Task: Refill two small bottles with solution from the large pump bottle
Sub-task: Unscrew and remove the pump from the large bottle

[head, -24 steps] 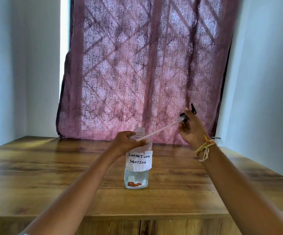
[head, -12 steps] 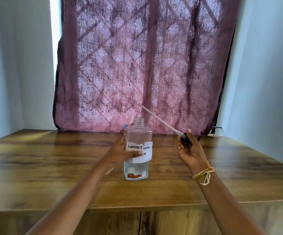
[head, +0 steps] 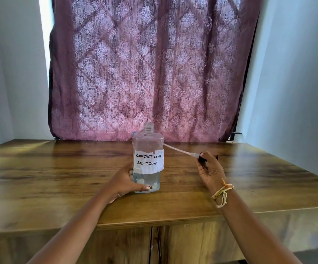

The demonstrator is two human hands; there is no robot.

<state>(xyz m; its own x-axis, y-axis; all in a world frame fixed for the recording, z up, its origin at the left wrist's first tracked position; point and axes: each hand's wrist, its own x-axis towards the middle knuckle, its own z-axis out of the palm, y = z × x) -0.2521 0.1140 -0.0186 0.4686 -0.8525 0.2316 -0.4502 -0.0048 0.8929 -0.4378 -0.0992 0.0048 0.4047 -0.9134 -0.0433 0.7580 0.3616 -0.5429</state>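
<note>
**Holding the opened bottle and its removed pump**

Standing upright near the middle of the wooden table, the large clear bottle is seen in the head view with its threaded neck uncapped. A white paper label with the handwritten words "CONTACT LENS SOLUTION" is wrapped round its middle. Clear liquid is visible in the lower part of the bottle, below the label.

The bottle's base is gripped by the left hand from the left side: the thumb is laid across the front near the bottom, and the fingers are curled round the back, where they are partly seen through the plastic.

The pump head, a dark cap, is held by the right hand to the right of the bottle, low over the table. The fingers are curled round the cap, with the palm turned toward the camera. From the cap a thin pale dip tube is extended up and to the left, its far end lying just beside the bottle's right shoulder; whether it touches the bottle cannot be told. A yellowish thread band is tied round the right wrist.

Something small and blue is glimpsed behind the bottle's left shoulder; it cannot be identified. A patterned purple curtain is hung behind the table, between pale walls.
</note>
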